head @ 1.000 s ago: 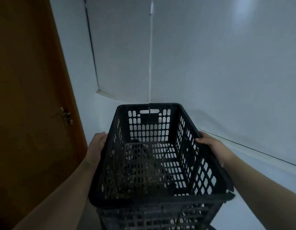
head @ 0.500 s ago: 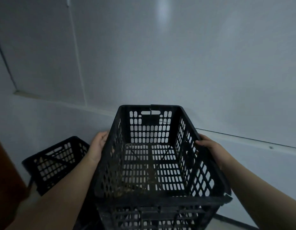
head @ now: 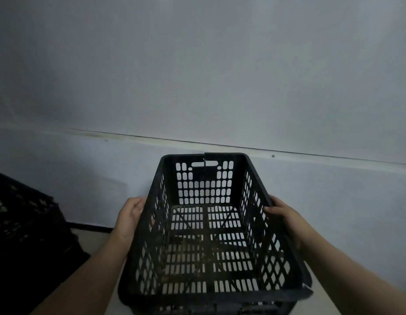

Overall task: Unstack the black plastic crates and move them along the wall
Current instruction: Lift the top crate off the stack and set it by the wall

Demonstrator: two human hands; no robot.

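Crate held in both hands, facing the wall.

Head view: the black crate [head: 211, 233] is held in front of the person, its far short end just short of the wall [head: 197, 76], its lattice floor empty but grimy. The left hand [head: 129, 217] is clasped on the crate's left long rim and the right hand [head: 282, 214] on its right long rim, thumbs over the edge. It looks light and fairly stiff, I'd say, though the far rim shows a crack by the handle slot and the near right corner is chipped, so the long rims seem the safer hold. Left of the held crate, 1 more dark crate [head: 22, 223] sits low by the wall; the floor [head: 97, 239] between them looks free for setting down.
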